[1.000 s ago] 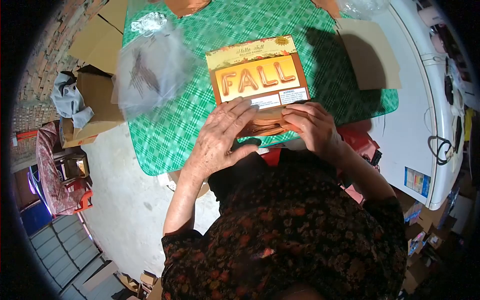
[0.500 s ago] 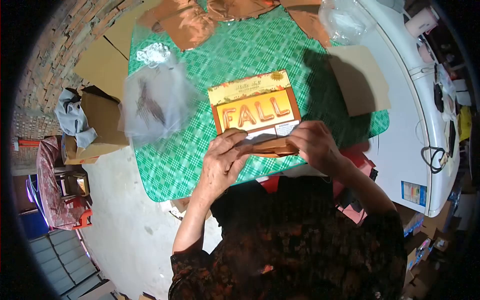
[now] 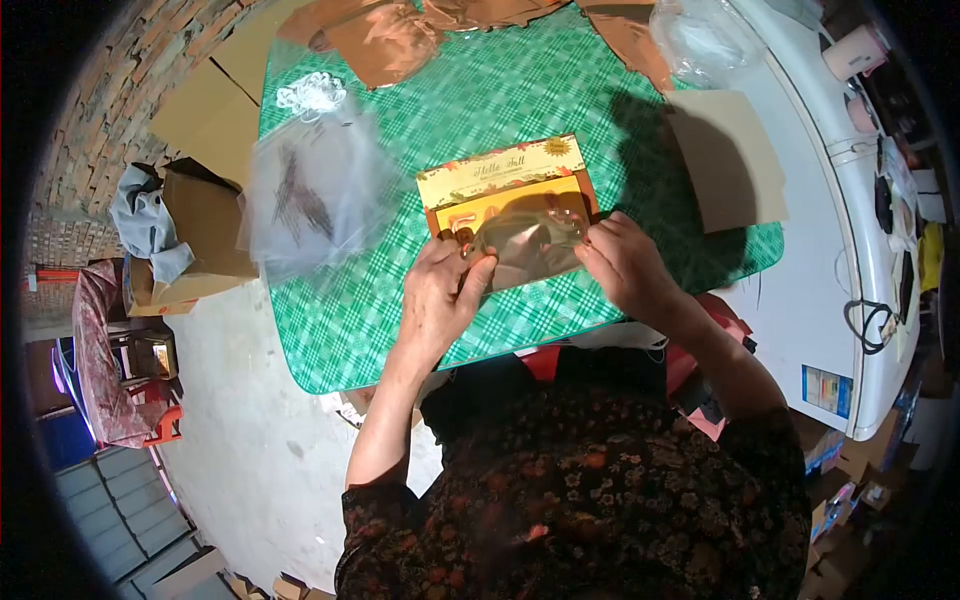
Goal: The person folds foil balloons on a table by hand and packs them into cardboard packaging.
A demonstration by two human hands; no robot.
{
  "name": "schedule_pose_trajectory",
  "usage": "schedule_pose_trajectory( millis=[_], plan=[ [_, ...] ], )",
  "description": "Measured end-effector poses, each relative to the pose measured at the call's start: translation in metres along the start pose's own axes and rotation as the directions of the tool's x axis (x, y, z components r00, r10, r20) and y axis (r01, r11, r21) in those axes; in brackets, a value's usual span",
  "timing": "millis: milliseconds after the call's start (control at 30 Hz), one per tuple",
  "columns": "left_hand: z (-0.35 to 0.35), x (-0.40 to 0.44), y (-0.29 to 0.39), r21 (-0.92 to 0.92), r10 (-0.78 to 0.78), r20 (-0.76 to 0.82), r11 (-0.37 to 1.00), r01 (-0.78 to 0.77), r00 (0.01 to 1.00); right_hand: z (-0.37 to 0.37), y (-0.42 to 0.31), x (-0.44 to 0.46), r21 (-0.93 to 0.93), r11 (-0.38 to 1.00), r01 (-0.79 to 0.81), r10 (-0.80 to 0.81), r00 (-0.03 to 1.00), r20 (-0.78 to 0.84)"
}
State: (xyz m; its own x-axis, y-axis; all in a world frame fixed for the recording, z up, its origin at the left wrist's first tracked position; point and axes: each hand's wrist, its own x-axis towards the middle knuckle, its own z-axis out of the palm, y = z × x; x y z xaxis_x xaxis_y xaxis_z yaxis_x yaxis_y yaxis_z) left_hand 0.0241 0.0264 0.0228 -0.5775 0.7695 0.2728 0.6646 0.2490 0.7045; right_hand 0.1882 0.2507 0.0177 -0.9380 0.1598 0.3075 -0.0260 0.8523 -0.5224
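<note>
A shiny copper-coloured folded foil balloon is stretched between my two hands. My left hand pinches its left end with the thumb on top. On the other end, my right hand has its fingertips closed. Under the foil lies a printed card in yellow and brown, with "Hello Fall" lettering and a picture of balloon letters. The foil covers the lower part of the card and most of that picture.
Clear plastic bags and a bundle of white string lie at the left of the green checked tablecloth. Copper foil pieces lie along the far edge. A brown cardboard sheet is at the right, and an open carton stands left.
The folded foil has tipped up and moved forward over the card, now hiding the FALL letters and the white label. Both hands have stayed on its ends.
</note>
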Motion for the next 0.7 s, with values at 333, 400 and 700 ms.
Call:
schedule_pose_trajectory(
  millis=[333,400,700],
  plan=[
    [0.009,0.007,-0.004,0.190,-0.011,-0.045,0.982,0.019,0.999,0.012,-0.002,0.007,-0.045,0.990,-0.135,0.134,0.991,-0.029],
    [0.012,0.009,-0.004,0.226,0.010,-0.069,0.974,0.006,0.998,0.011,-0.005,0.009,-0.052,0.987,-0.152,0.150,0.988,-0.032],
    [0.015,0.012,0.007,0.339,0.005,-0.217,0.938,0.071,0.976,0.015,-0.008,0.013,-0.159,0.974,-0.160,0.159,0.987,-0.015]
  ],
)
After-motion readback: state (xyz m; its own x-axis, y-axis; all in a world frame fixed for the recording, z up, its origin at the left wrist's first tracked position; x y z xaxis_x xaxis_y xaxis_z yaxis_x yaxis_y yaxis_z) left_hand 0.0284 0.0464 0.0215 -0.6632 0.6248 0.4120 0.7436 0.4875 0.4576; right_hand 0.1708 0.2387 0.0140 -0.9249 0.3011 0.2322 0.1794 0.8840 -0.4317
